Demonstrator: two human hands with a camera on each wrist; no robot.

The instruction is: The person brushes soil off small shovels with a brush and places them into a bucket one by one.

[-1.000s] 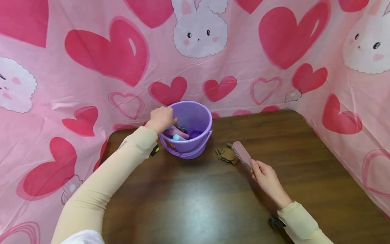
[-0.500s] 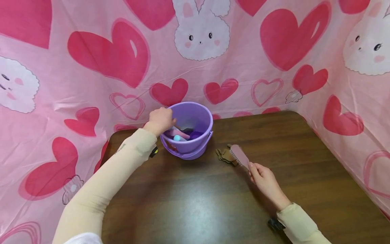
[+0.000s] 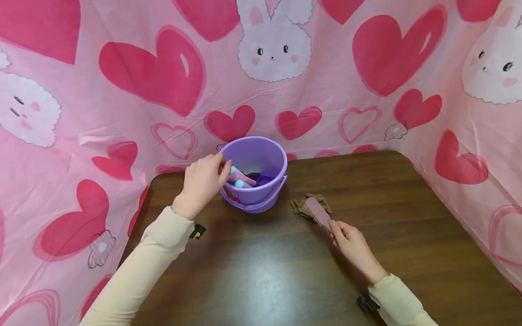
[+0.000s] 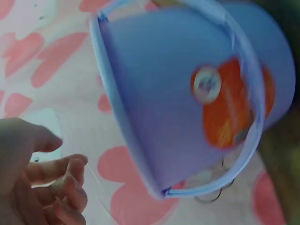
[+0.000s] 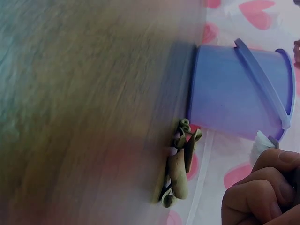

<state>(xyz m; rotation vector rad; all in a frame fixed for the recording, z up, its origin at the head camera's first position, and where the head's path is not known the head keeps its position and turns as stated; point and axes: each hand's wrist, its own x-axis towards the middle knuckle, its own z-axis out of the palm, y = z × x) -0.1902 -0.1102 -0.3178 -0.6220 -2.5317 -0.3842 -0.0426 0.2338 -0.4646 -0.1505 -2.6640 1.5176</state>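
Note:
Near the left rim of a purple bucket (image 3: pixel 254 198), my left hand (image 3: pixel 201 183) hangs in the air with loosely bent fingers and nothing between them. In the left wrist view its thumb and fingertips are apart from the bucket (image 4: pixel 154 89). My right hand (image 3: pixel 355 246) grips the handle of a pinkish brush (image 3: pixel 317 212). The brush head hovers above a crumpled brown glove-like piece (image 3: pixel 326 204) on the table. White bristles (image 5: pixel 261 146) show beyond the right fingers (image 5: pixel 255 192). Inside the bucket lie a pink tube (image 3: pixel 246 177) with a light blue cap and darker purple things, partly hidden.
The dark wooden table (image 3: pixel 253 262) carries everything. A pink curtain (image 3: pixel 326 68) with hearts and rabbits hangs behind and at both sides. The bucket's handle (image 4: pixel 255 103) hangs down its front, and an orange sticker (image 4: pixel 227 103) is on its side.
My left hand has come out of the bucket and moved back toward me, nothing in it. The right hand with the brush has lowered slightly toward me, and the head view has shifted a little.

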